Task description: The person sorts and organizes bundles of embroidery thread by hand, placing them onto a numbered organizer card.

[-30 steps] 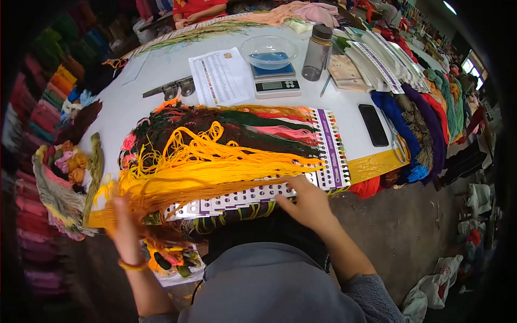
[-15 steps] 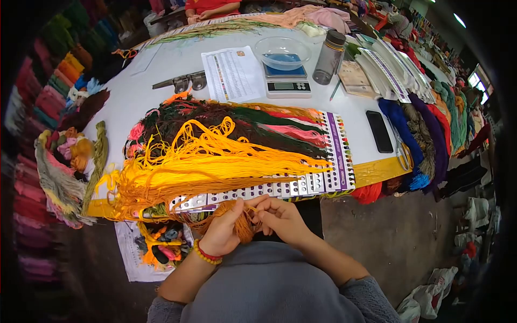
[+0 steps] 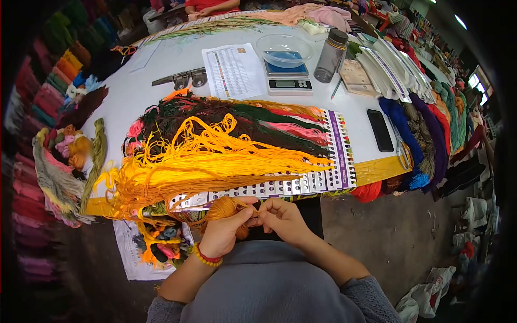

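A bundle of orange-brown embroidery thread (image 3: 219,209) is gripped by my left hand (image 3: 225,232), thumb over it, at the table's near edge. My right hand (image 3: 283,222) meets it from the right, its thumb and forefinger pinched on strands of the same thread. Just beyond my hands lie stacked cards with punched holes (image 3: 258,189). Long yellow thread (image 3: 199,164) spreads over the cards, with dark brown, green and pink thread (image 3: 293,131) behind. A red and yellow bead bracelet circles my left wrist.
Behind the threads are a printed sheet (image 3: 232,71), a digital scale (image 3: 291,87) with a clear bowl (image 3: 284,51), and a dark bottle (image 3: 330,56). A phone (image 3: 380,131) and scissors (image 3: 401,153) lie at right. A bag of thread scraps (image 3: 129,250) sits below left. Another person's arms (image 3: 212,4) are across the table.
My left hand has turned and its thumb has moved in toward my right fingers. The thread bundle now shows above the left hand. My right hand has barely moved.
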### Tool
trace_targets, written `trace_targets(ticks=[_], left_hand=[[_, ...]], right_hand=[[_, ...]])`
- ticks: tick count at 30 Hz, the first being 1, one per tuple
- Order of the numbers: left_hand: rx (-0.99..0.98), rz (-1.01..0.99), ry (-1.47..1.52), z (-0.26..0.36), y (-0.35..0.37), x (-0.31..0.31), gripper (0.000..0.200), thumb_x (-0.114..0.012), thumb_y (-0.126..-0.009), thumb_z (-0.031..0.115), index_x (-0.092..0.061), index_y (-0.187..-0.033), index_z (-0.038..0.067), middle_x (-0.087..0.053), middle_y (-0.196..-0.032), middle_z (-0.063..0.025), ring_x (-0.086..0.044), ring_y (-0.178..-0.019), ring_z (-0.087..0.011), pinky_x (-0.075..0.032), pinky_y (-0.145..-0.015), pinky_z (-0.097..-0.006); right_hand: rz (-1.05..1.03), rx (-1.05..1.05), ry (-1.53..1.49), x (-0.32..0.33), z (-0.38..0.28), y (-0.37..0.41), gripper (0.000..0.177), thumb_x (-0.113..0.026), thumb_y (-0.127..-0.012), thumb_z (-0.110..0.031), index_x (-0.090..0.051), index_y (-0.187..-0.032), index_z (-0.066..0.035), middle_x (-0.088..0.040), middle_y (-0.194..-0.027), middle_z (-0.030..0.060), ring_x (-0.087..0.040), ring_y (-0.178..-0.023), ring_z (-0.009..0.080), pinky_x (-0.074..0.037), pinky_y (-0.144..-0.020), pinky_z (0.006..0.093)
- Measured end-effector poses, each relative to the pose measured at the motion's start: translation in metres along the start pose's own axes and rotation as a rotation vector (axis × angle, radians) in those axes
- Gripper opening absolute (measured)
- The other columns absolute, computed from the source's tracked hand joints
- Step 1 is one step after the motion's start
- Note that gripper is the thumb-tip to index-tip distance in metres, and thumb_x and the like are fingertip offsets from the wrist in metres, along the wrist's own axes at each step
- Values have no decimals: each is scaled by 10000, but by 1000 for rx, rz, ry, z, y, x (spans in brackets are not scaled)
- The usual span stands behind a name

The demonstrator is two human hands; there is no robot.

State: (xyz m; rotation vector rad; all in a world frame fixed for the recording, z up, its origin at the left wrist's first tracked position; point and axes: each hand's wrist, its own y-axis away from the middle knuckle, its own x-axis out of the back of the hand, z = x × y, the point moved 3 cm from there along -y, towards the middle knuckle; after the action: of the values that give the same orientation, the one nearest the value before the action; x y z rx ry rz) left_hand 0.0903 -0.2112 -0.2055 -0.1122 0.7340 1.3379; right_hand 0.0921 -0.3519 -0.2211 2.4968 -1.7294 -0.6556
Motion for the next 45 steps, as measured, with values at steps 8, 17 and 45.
trace_targets(ticks=[8,17,45], left_hand=[[5,-24,20,0,-2,5,246,-506,-822,28,-515,-1057,-43,-578,-852,-82,-571,-750,-147,-460,-703,-261],[68,-116,74,8,3,5,386,-458,-792,36,-454,-1159,-83,-419,-563,8,-428,-564,-103,-365,-573,-228],[6,-388,-218,2,23,30,290,-425,-887,124,-512,-1127,-12,-346,-448,57,-360,-406,-52,-404,-603,-207]], right_hand=[[-47,-27,-59,0,4,-2,99,-490,-865,-130,-516,-835,-40,-569,-750,27,-498,-593,65,-403,-545,196],[-164,-45,69,-5,-3,-2,56,-516,-846,-88,-521,-835,-33,-514,-757,-4,-449,-600,44,-361,-534,168],[-4,493,-29,1,-43,10,87,-546,-736,-26,-464,-706,-22,-528,-815,111,-387,-436,72,-352,-414,198]])
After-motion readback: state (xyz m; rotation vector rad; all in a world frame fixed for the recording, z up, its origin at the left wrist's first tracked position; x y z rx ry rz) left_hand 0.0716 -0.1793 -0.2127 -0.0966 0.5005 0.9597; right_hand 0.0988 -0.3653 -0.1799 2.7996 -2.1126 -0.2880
